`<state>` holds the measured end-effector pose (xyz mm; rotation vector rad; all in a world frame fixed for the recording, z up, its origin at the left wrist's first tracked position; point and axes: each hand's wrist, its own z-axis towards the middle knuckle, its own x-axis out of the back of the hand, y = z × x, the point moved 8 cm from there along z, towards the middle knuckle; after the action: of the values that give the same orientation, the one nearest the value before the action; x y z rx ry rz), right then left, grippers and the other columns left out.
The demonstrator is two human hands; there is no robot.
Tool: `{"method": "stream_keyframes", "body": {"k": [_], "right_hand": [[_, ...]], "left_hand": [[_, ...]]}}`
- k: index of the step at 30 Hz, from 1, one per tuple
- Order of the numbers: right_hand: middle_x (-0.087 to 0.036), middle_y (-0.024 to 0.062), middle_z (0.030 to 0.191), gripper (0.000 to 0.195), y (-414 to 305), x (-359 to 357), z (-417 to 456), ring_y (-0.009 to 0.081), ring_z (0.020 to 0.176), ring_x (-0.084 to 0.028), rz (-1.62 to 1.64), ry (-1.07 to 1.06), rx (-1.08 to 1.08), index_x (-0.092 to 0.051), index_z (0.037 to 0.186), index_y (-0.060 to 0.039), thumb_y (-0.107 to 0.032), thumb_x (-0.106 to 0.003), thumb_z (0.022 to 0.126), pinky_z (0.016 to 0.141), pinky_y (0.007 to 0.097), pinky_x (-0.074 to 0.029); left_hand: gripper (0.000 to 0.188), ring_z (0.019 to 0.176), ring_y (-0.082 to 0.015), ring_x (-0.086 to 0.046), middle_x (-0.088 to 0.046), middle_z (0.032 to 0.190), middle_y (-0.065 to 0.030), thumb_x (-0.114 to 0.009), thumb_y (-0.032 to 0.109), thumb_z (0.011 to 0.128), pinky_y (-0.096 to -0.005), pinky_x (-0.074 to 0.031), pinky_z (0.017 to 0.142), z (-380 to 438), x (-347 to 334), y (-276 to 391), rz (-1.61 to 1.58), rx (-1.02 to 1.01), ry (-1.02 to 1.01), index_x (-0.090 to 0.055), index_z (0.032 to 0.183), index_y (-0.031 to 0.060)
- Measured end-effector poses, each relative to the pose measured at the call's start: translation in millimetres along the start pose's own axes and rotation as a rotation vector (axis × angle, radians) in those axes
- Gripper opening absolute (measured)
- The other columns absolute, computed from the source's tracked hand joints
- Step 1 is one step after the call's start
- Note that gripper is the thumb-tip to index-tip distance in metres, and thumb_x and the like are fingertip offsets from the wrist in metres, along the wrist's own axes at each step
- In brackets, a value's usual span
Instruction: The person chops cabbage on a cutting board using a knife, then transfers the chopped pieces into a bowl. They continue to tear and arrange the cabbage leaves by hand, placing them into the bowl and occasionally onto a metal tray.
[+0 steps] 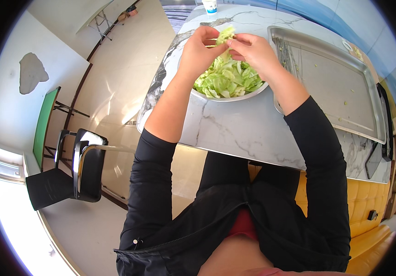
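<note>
Between the fingers of both hands is a pale green piece of cabbage leaf (225, 36), partly covered by the fingertips. My left hand (201, 50) grips it from the left, with the thumb and fingers bent around its edge. From the right, my right hand (254, 51) pinches the same piece. Directly below sits a round metal bowl (232, 99) heaped with torn cabbage leaves (226, 78). The forearms hide parts of the bowl's rim.
Right of the bowl lies a large metal tray (336, 81) holding a bundle of thin skewers (283, 57) and small green scraps. A paper cup (210, 7) stands at the marble-patterned table's (232, 131) far end. A black chair (89, 169) is at left, a yellow padded bench (362, 200) at right.
</note>
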<state>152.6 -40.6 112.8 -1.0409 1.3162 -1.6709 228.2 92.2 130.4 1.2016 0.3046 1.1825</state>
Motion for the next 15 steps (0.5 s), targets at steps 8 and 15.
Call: {"method": "stream_keyframes", "body": {"k": [8, 15], "right_hand": [[-0.066, 0.0099, 0.098, 0.032, 4.1, 9.9, 10.3, 0.0173, 0.084, -0.065, 0.118, 0.073, 0.025, -0.065, 0.104, 0.0092, -0.020, -0.066, 0.090, 0.073, 0.0281, -0.052], [-0.067, 0.0110, 0.101, 0.040, 2.9, 18.4, 4.8, 0.0172, 0.086, -0.066, 0.209, 0.127, -0.007, -0.059, 0.117, 0.0072, -0.018, -0.068, 0.088, 0.075, 0.0272, -0.053]], "left_hand": [[0.019, 0.085, -0.0157, -0.068, -0.071, 0.092, -0.0100, -0.071, 0.008, 0.084, -0.0256, -0.053, 0.078, 2.6, -12.3, -3.9, -0.269, 0.100, 0.075, -0.070, 0.101, -0.0018], [0.016, 0.077, -0.0133, -0.066, -0.070, 0.088, -0.0078, -0.070, 0.005, 0.085, -0.0238, -0.053, 0.072, 12.2, -23.0, -17.1, -0.451, 0.115, 0.074, -0.070, 0.098, -0.0027]]}}
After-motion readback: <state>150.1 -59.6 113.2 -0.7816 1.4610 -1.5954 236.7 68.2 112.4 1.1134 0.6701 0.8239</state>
